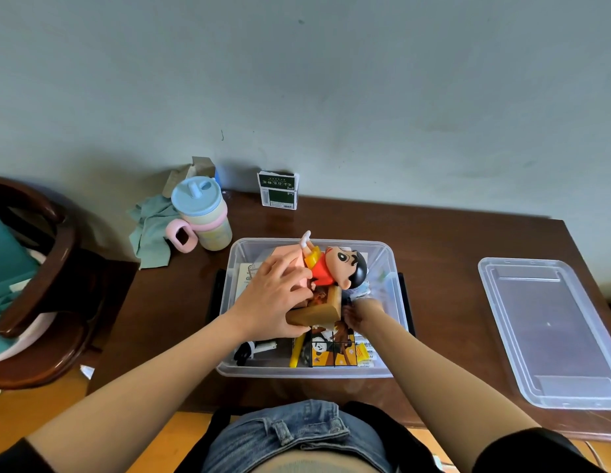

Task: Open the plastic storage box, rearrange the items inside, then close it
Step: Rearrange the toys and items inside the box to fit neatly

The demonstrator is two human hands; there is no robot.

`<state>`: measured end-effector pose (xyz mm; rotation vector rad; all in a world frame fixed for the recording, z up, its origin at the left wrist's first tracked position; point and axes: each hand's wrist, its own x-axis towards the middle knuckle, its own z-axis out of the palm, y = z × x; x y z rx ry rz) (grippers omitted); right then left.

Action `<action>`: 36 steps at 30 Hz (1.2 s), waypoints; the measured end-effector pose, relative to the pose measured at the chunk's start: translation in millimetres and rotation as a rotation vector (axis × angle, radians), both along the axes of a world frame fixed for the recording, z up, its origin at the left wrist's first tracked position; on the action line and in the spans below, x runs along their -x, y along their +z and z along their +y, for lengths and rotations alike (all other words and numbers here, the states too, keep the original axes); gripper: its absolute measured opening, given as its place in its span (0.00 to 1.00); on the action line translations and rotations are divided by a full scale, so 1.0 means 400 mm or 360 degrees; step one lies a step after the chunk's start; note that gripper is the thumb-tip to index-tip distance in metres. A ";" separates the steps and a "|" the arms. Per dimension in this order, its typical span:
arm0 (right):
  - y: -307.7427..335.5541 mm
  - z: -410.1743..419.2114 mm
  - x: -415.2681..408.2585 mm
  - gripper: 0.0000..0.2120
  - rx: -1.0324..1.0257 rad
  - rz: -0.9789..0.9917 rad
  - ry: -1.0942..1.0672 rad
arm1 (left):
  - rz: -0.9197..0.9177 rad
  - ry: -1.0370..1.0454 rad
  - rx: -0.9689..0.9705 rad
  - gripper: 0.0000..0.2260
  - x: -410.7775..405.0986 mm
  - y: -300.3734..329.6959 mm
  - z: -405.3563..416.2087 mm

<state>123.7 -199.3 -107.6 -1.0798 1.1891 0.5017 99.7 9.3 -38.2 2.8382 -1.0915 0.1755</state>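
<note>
Head view. The plastic storage box [229, 302] sits open on the brown table [450, 240], directly in front of the person; its clear lid [550, 332] lies flat on the table well to the right, apart from the box. The opening step is done and the rearranging is in hand — closing is not yet begun.

The left hand [276, 298] lies over the contents, fingers spread and curved across a pink item and the legs of a cartoon figure [334, 268] in a red shirt, with the palm against a tan wedge-shaped piece [317, 312]. It presses and part-grips the pile. The right hand [360, 314] reaches down between the figure and the right wall; its fingers are hidden among the contents, so I cannot tell whether it holds anything.

Risks, as judged:
- The figure rides above the rim, one foot clear of the back wall. If left so, the lid will not seat.
- The pile is loose — shifting the wedge could tip the figure out over the back edge.
- A picture-block puzzle [333, 349] and a yellow pen [296, 351] lie at the near wall and could be jammed underneath.
- A lidded cup [203, 216] stands close to the box's far left corner; a sideways shove of the box could knock it.
</note>
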 end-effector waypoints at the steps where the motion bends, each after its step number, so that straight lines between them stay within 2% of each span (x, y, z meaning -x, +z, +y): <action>1: -0.002 0.004 -0.002 0.18 0.0008 -0.0015 0.0007 | 0.0005 0.0011 0.0009 0.21 0.002 0.000 -0.001; 5: -0.008 0.006 -0.002 0.13 0.0019 -0.0054 0.0054 | 0.0017 0.0043 0.0071 0.18 0.008 0.006 -0.001; 8: -0.015 0.002 -0.004 0.14 0.0027 -0.0074 0.0026 | 0.0061 0.0060 0.0084 0.18 0.011 0.011 0.004; 12: -0.018 0.012 0.011 0.16 0.0184 -0.0141 0.0183 | 0.0115 0.0075 0.0049 0.20 0.010 0.014 0.010; 21: -0.007 0.012 0.015 0.14 -0.0056 -0.0171 -0.0032 | 0.0112 0.0056 0.0008 0.21 0.008 0.017 0.011; 25: 0.022 0.012 0.029 0.10 0.0020 -0.0196 0.0187 | 0.0105 0.0049 0.0030 0.21 0.007 0.016 0.013; 27: 0.044 0.012 0.038 0.09 0.0103 -0.0313 0.0409 | 0.0114 0.0044 0.0053 0.21 0.006 0.014 0.014; 28: 0.056 0.010 0.045 0.09 0.0237 -0.0400 0.0631 | 0.0112 0.0036 0.0063 0.21 0.005 0.013 0.015; 32: 0.109 0.013 0.100 0.11 0.1213 -0.0834 0.1988 | 0.0084 -0.0003 0.0112 0.20 -0.002 0.010 0.018; 33: 0.120 0.018 0.115 0.11 0.1428 -0.0937 0.2198 | 0.0080 -0.0004 0.0126 0.19 -0.003 0.010 0.019; 34: 0.131 0.025 0.126 0.11 0.1543 -0.1027 0.2295 | 0.0077 -0.0002 0.0140 0.19 -0.003 0.009 0.018; 36: 0.150 0.041 0.138 0.13 0.1454 -0.1050 0.2527 | 0.0074 0.0006 0.0158 0.19 -0.004 0.009 0.017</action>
